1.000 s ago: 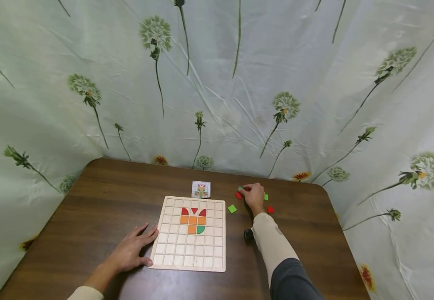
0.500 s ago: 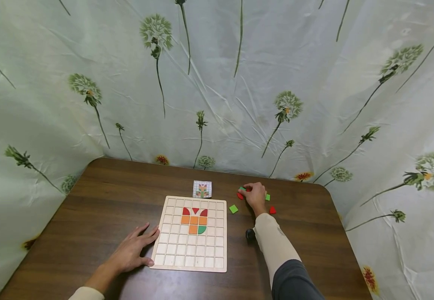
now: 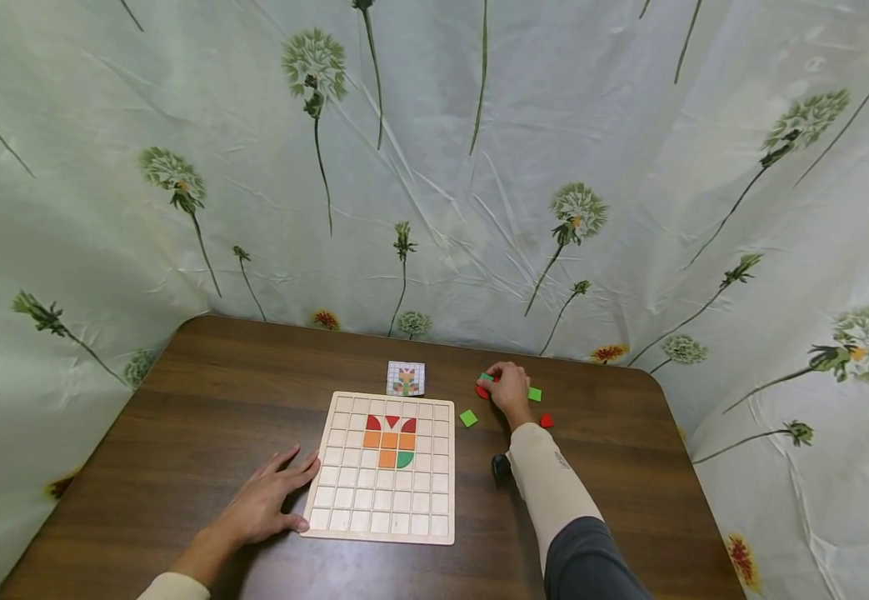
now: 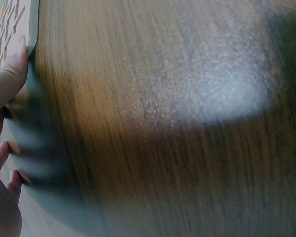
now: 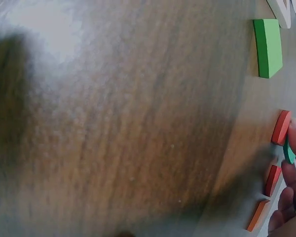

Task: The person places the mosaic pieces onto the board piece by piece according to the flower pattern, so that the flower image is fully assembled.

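Note:
A wooden grid board (image 3: 377,501) lies on the table, with red, orange and green pieces set in its upper middle cells. My left hand (image 3: 257,502) rests at the board's left edge, fingers spread and touching it; in the left wrist view the thumb (image 4: 12,74) lies on the board's corner. Beyond the board's upper right, my right hand (image 3: 509,389) pinches a dark green piece (image 5: 289,152) between thumb and fingers. A red piece (image 5: 281,127) lies right beside it on the table. The hand partly covers the green piece, so its full outline is hidden.
A small pattern card (image 3: 406,379) lies behind the board. Light green squares lie either side of the right hand, one near the board (image 3: 467,418). Nearer on the right is a red piece (image 3: 546,421). An orange piece (image 5: 258,216) shows in the right wrist view.
The right hand has shifted very slightly away from me, and more of the light green square to its right shows. The left hand stays on the board's edge.

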The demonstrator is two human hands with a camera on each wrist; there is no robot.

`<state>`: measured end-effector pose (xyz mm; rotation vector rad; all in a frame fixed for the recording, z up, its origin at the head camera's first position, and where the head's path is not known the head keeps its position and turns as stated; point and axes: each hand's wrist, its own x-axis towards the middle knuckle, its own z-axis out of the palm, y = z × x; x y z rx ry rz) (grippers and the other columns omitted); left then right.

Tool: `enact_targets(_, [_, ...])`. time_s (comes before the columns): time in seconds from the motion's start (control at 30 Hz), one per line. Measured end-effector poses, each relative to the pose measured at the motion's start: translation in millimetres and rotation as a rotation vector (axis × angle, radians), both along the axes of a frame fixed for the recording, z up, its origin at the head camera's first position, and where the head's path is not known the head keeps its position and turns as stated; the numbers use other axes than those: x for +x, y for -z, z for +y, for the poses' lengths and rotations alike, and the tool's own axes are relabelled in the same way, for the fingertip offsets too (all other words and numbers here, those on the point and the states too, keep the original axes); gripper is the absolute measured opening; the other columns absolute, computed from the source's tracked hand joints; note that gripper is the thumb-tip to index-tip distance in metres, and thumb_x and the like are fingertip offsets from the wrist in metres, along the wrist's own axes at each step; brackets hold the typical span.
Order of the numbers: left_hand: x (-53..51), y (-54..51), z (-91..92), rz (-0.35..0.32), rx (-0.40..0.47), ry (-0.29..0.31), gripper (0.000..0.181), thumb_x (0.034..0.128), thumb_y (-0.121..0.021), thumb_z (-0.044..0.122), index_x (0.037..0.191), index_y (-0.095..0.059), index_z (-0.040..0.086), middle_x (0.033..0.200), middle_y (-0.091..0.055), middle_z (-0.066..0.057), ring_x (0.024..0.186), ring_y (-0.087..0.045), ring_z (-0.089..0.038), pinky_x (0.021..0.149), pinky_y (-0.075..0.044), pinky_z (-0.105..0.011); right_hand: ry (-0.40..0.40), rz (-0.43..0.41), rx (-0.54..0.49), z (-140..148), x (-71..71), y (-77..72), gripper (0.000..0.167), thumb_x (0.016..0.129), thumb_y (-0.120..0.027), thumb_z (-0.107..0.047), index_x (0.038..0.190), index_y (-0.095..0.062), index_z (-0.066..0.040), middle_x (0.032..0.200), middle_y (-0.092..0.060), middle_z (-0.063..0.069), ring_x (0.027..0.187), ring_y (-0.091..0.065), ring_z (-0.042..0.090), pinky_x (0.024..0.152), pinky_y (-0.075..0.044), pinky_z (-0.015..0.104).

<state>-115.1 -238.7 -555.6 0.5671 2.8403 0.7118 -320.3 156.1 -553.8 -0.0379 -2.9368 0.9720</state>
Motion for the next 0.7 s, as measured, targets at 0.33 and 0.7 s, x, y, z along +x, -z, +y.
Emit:
enact_targets(0.33, [0.5,-0.5,0.1,-0.001,-0.003,0.001,0.094,0.0627,-0.082,0.045,0.14,-0.049,0.003,0.147,-0.044,-0.013,0.136,-0.029,-0.046,0.104,-0.024,-0.064,-0.051,-0.017,-0.13,-5.0,4.8,-10.2,0.017,0.08,-0.077,-0.009,0.094,-0.074,-0.001,0.084,-0.07,0.009,0.08,-0.062,0.025,0.075,-0.052,0.04])
enact_targets(0.7, [0.3,0.2,0.9,0.01,-0.004,-0.005,0.092,0.063,-0.083,0.043,0.139,-0.05,0.001,0.146,-0.046,-0.015,0.135,-0.029,-0.047,0.105,-0.023,-0.065,-0.128,-0.004,-0.262,-17.2,24.4,-12.4,0.007,0.084,-0.072,-0.005,0.089,-0.07,0.0,0.078,-0.064,0.006,0.069,-0.056,0.018,0.062,-0.047,0.03])
